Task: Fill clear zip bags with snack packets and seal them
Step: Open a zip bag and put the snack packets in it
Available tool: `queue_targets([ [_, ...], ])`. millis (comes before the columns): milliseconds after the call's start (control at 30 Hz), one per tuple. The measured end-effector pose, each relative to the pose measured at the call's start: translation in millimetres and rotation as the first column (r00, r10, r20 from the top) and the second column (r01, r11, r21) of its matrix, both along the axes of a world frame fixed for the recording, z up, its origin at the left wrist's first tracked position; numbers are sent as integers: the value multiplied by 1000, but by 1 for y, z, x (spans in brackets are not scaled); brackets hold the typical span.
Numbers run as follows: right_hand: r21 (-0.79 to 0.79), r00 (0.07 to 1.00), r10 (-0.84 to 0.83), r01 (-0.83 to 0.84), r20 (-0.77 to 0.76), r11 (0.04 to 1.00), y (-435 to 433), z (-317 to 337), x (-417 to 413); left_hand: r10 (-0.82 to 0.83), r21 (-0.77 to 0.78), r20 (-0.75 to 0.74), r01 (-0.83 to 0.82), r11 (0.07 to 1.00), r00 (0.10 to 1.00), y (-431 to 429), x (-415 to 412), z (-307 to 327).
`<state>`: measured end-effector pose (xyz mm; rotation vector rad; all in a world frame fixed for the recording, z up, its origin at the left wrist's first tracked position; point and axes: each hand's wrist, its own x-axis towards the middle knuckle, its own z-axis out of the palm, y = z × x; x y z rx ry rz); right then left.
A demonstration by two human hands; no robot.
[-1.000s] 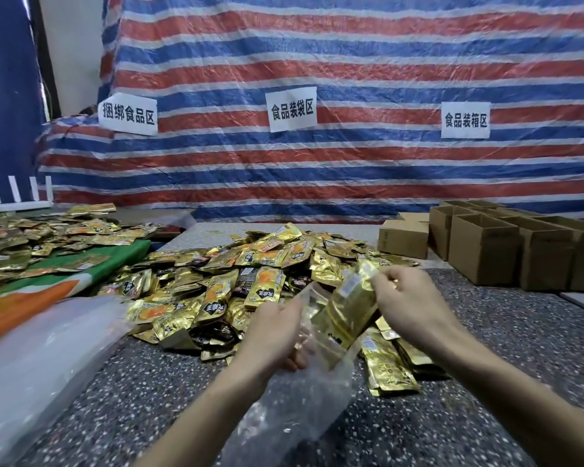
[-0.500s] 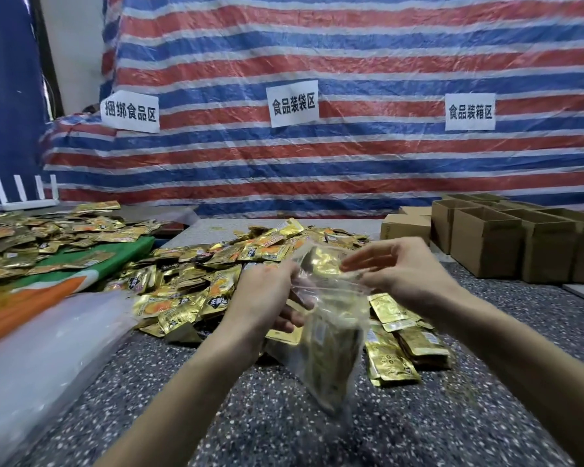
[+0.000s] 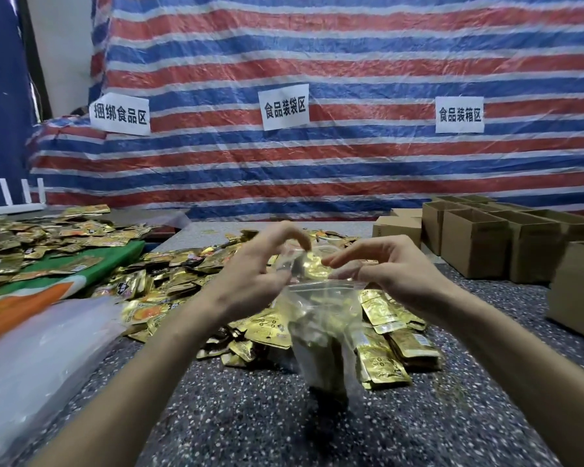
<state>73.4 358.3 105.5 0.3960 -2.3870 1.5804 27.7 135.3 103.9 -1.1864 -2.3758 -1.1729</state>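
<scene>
At the far left of the desk [image 3: 216, 426]: cloudy plastic sheeting [image 3: 31, 358], and behind it a green-and-orange cloth [image 3: 91, 274] with loose packets [image 3: 31, 237] scattered on top. White slatted rack [image 3: 11, 197] at the back edge.

Centre-left: big snack packet pile [image 3: 169, 274], gold foil, spread over the speckled top.

Left grip [image 3: 250, 278] is raised over the pile, fingers arched, thumb and forefinger pinching the upper left of the clear zip bag [image 3: 321, 318]. The bag hangs between both grips, bottom end low near the desk; touching or not, can't tell. Several gold packets inside, standing on end, and one shows at the mouth. Zip strip reads as a line across the top; sealed or not, can't tell because of blur.

Right grip [image 3: 395, 274] pinches the bag's upper right corner, other fingers stretched toward the left grip.

Just right of the bag: small packet stack [image 3: 381, 362] lying flat on the desk.

Far right: open cardboard boxes [image 3: 472, 244] in rows.

Backdrop: red-white-blue striped tarp [image 3: 317, 170] with three white paper signs [image 3: 285, 106].
</scene>
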Motion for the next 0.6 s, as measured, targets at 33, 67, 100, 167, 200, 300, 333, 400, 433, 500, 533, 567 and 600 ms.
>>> queue_targets([
  [33, 11, 1000, 4, -4, -19, 1000, 1, 1, 0, -18, -78, -8, 17, 997, 1000, 1, -5, 4],
  [67, 6, 999, 4, -4, -38, 1000, 1, 1, 0, -8, -139, 6, 8, 990, 1000, 2, -9, 8],
  [100, -26, 998, -7, 6, -63, 1000, 1, 0, 0, 15, -185, 29, -9, 983, 999, 3, -11, 13],
  [167, -174, 986, -107, 85, -125, 981, 2, -5, -1, 66, -246, 52, -51, 968, 996, 5, -15, 18],
  [200, -203, 973, -188, 158, -138, 966, 5, -10, -1, 72, -263, 69, -51, 964, 995, 5, -16, 19],
  [300, 285, 938, -345, 338, -28, 897, 18, -37, 1, 83, -323, 93, -49, 945, 992, 6, -14, 13],
  [333, 509, 928, -367, 283, 71, 813, 22, -51, 3, 102, -339, 71, -72, 938, 992, 6, -13, 10],
  [400, 747, 870, -434, 123, 235, 653, 22, -81, 9, 151, -319, 22, -136, 938, 988, 6, -12, 5],
  [433, 799, 842, -472, 88, 259, 595, 20, -95, 12, 166, -288, 16, -155, 945, 986, 6, -11, 3],
  [500, 865, 807, -551, 105, 214, 490, 15, -119, 15, 171, -227, 35, -158, 961, 985, 4, -8, 1],
  [533, 878, 796, -578, 134, 180, 459, 12, -127, 15, 165, -202, 44, -153, 967, 985, 4, -6, 1],
  [567, 879, 789, -596, 173, 147, 445, 11, -133, 14, 163, -182, 44, -153, 971, 986, 3, -4, 1],
  [600, 873, 789, -603, 209, 114, 440, 11, -136, 14, 168, -171, 32, -160, 972, 985, 3, -2, 1],
])
